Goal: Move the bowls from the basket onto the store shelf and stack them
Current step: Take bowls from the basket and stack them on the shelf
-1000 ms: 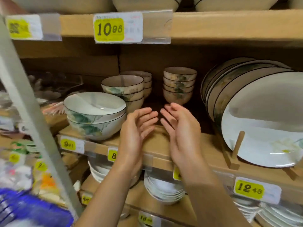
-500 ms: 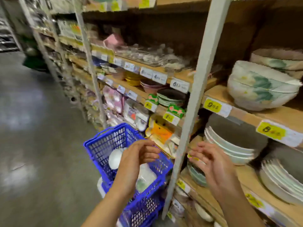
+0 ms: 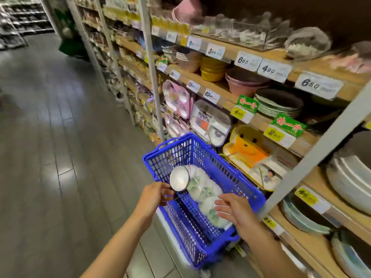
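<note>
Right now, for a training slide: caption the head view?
Left hand at rim of end bowl, right hand open over nested bowls in the blue basket.

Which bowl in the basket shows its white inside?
The end bowl beside the left hand; the other bowls show only green-patterned outsides.

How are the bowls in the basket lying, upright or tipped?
Tipped: nested bowls lie sideways in the blue basket, the end bowl opening toward the left hand.

Head view, down onto basket (image 3: 166, 157)
</note>
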Demonstrator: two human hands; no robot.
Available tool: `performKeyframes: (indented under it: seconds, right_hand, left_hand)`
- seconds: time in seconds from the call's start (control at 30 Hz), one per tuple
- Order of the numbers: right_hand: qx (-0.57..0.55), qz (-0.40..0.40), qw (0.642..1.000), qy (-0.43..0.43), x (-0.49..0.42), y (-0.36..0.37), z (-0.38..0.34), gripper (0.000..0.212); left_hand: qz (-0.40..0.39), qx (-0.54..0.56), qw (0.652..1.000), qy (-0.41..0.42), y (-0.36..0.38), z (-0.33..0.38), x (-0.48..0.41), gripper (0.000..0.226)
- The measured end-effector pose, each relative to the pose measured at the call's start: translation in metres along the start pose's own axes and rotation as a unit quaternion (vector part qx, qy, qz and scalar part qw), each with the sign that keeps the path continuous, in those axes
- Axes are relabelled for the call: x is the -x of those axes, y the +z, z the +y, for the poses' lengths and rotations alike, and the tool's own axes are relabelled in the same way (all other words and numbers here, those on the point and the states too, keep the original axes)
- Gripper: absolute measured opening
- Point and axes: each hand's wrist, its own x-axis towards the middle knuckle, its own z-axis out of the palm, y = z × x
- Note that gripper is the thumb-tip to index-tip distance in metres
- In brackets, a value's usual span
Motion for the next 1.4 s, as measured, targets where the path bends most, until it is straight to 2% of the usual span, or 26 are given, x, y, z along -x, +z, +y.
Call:
performKeyframes:
  seconds: [0.27,0.43,0.53,0.6,0.83,1.0,1.1,1.2,1.33,1.4]
  right_hand:
    - [0.034,-0.005,0.996,0.087,-0.11,0.033,0.015,0.015]
    - [0.095,-0.026,0.984,0.15,-0.147,0.055,0.029,0.025]
    - [0.108,-0.03,0.974,0.197,-0.159,0.063,0.04,0.019]
    - [0.102,-0.019,0.972,0.211,-0.169,0.066,0.047,0.015]
    - [0.099,0.066,0.962,0.246,-0.226,0.095,0.078,0.014]
    - [0.101,0.104,0.95,0.275,-0.282,0.138,0.091,0.037]
    - [0.088,0.118,0.937,0.318,-0.313,0.174,0.103,0.04]
    - [0.008,0.185,0.923,0.338,-0.332,0.193,0.117,0.047]
    - [0.077,0.258,0.899,0.345,-0.336,0.2,0.127,0.04]
    - [0.118,0.254,0.901,0.333,-0.333,0.202,0.128,0.038]
  left_hand:
    - [-0.017,-0.146,0.988,-0.038,0.003,0.009,-0.1,0.022]
    - [-0.009,-0.252,0.967,-0.022,0.017,0.017,-0.17,0.026]
    - [-0.032,-0.306,0.951,-0.037,0.03,0.014,-0.208,0.025]
    - [-0.051,-0.367,0.928,-0.038,0.037,0.01,-0.232,0.026]
    - [-0.163,-0.574,0.802,-0.019,0.06,-0.008,-0.331,0.035]
    - [-0.231,-0.652,0.723,0.003,0.07,-0.036,-0.386,0.039]
    - [-0.285,-0.664,0.691,0.023,0.071,-0.057,-0.405,0.047]
    - [-0.305,-0.668,0.677,0.039,0.067,-0.07,-0.408,0.063]
    - [-0.343,-0.682,0.641,0.08,0.055,-0.081,-0.41,0.076]
    - [-0.343,-0.674,0.649,0.076,0.054,-0.08,-0.409,0.077]
